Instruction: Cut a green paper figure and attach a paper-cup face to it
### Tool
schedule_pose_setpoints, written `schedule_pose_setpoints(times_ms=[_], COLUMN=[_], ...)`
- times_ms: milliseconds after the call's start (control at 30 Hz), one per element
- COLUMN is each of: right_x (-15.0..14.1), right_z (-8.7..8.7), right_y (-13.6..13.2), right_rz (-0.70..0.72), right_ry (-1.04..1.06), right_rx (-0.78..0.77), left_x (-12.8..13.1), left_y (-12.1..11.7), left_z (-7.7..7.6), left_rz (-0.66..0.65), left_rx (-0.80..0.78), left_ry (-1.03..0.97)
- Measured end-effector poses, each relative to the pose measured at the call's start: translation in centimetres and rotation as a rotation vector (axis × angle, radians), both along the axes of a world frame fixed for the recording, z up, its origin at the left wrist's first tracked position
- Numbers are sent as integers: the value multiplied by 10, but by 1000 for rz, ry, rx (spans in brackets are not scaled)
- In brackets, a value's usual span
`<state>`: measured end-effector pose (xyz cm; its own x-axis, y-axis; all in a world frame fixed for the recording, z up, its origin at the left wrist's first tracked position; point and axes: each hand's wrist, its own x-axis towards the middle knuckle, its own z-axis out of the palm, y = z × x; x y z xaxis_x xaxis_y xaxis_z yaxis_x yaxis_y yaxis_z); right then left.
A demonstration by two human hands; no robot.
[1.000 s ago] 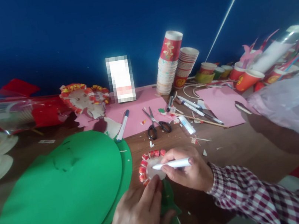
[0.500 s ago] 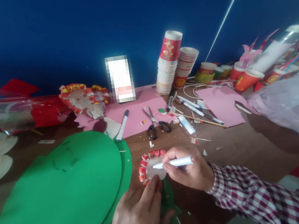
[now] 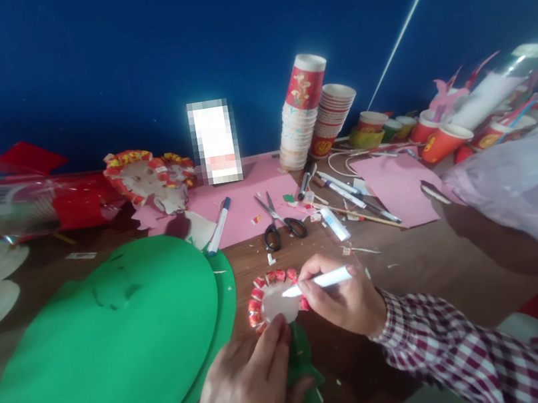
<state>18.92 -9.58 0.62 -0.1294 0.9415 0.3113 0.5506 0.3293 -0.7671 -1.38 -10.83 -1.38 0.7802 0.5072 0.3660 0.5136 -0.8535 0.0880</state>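
Observation:
A small paper flower (image 3: 276,300), with a pale round middle and a rim of rolled red-and-white petals, lies on the table. Below it runs a green paper stem with a leafy shape (image 3: 310,397), partly covered by my fingers. My left hand (image 3: 249,389) grips the flower at its lower edge, fingertips pressed together on the pale middle and thumb beside the green paper. In my right hand (image 3: 347,301), a white marker (image 3: 328,278) is pinched between thumb and fingers. Its tip points left over the flower's middle; whether it touches, I cannot tell.
Large green paper ovals (image 3: 120,358) cover the left of the table. Black-handled scissors (image 3: 280,223), a capped marker (image 3: 221,225) and a glue stick (image 3: 336,224) lie beyond the flower. Paper cup stacks (image 3: 300,123) stand behind, with a plastic bag (image 3: 521,197) at right.
My right hand has shifted slightly right and up, bringing the marker tip toward the right of the flower's middle. More red petals show on the right. My left hand stays put.

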Motion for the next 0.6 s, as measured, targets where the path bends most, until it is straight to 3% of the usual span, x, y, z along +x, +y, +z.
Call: schedule_pose_setpoints(times_ms=[600], right_x=[1], right_z=[0], right_y=[2], right_rz=[-35], right_ry=[-29], right_rx=[32], left_x=[-2], left_y=[2], left_z=[-4], left_rz=[-25], left_rx=[39], left_ry=[-8])
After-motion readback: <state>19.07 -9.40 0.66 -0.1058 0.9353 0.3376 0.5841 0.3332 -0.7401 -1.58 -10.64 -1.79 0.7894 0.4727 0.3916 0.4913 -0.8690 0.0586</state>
